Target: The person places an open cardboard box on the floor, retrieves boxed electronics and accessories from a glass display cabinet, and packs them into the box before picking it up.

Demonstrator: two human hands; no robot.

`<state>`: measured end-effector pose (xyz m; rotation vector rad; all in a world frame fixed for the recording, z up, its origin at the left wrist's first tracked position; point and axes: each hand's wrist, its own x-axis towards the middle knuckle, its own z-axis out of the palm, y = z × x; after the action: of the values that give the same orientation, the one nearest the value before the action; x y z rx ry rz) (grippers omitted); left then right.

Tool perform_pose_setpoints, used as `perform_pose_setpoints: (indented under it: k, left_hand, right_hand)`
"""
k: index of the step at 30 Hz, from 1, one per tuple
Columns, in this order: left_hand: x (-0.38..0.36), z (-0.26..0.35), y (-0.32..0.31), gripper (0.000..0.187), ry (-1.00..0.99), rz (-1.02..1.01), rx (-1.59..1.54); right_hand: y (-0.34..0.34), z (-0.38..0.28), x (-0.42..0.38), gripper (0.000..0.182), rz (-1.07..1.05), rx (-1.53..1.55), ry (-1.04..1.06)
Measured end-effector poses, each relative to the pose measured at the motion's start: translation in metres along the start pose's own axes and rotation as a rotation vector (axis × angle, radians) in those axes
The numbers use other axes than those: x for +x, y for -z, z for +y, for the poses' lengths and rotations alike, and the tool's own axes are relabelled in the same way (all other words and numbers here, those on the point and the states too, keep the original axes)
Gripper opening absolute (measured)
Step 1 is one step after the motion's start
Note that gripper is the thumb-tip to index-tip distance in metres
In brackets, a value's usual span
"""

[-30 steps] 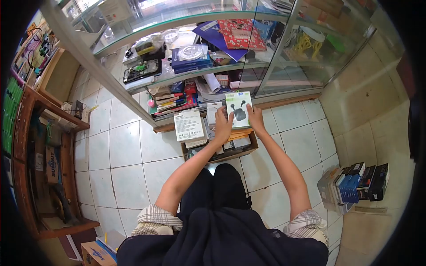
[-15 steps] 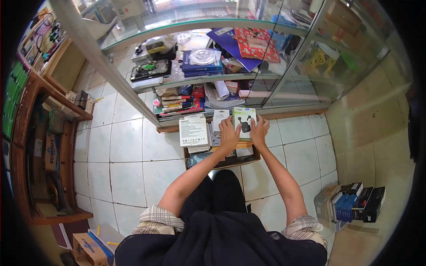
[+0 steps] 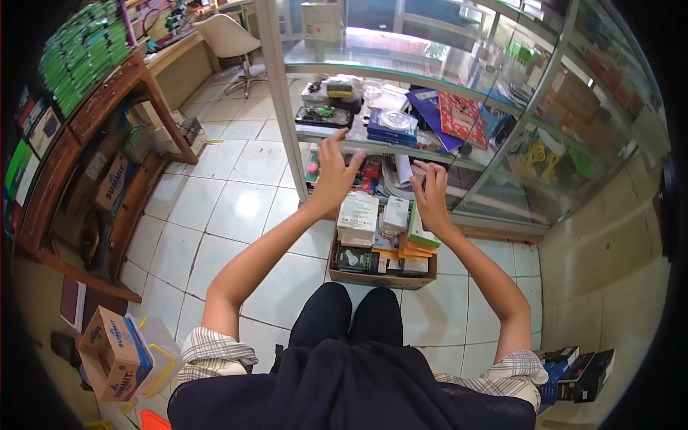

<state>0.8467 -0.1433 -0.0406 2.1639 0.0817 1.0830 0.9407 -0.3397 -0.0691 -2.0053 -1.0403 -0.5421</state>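
Observation:
My left hand is raised in front of the glass cabinet's lower shelves, empty, with its fingers spread. My right hand hovers over the right part of an open cardboard carton, its fingers apart and nothing in them. Just below it, a green-edged box lies tilted among the carton's contents, partly hidden by the hand. A white printed box stands at the carton's left, with a smaller white box beside it. Brown envelopes and a black package fill the front.
A glass cabinet with cluttered shelves stands ahead, holding a red patterned folder and blue boxes. To the left are a wooden shelf, a white chair and a Summit carton. Dark boxes sit at lower right.
Both hands have let go of the green-and-white earbuds box, which now rests in the carton. My left hand has lifted away toward the shelves. The view has turned left.

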Motion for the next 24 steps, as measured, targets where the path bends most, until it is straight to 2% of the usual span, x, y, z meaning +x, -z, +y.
perform_pose_setpoints:
  k: [5, 10, 16, 17, 18, 21, 22, 24]
  left_hand:
    - [0.053, 0.007, 0.036, 0.052, -0.046, 0.144, -0.061]
    - [0.123, 0.001, 0.037, 0.051, -0.09, 0.259, -0.162]
    - [0.232, -0.056, 0.014, 0.052, 0.13, 0.457, -0.293]
    - [0.248, -0.069, 0.009, 0.055, 0.165, 0.468, -0.295]
    - [0.262, -0.078, 0.006, 0.055, 0.167, 0.479, -0.294]
    - [0.295, -0.091, -0.001, 0.062, 0.539, 0.473, -0.417]
    - [0.304, -0.097, -0.004, 0.062, 0.549, 0.485, -0.417]
    - [0.323, -0.108, -0.008, 0.062, 0.72, 0.5, -0.537]
  right_hand:
    - [-0.004, -0.046, 0.073, 0.034, 0.082, 0.113, 0.185]
    - [-0.035, -0.078, 0.154, 0.036, 0.107, 0.265, 0.239]
    - [-0.1, -0.064, 0.286, 0.043, 0.297, 0.294, 0.17]
    - [-0.112, -0.058, 0.306, 0.052, 0.25, 0.329, 0.067]
    - [-0.122, -0.055, 0.321, 0.052, 0.243, 0.331, 0.076]
    - [-0.151, -0.049, 0.36, 0.067, 0.191, 0.293, -0.114]
    - [-0.158, -0.049, 0.369, 0.067, 0.176, 0.294, -0.11]
    - [-0.17, -0.047, 0.382, 0.066, 0.159, 0.328, -0.184]
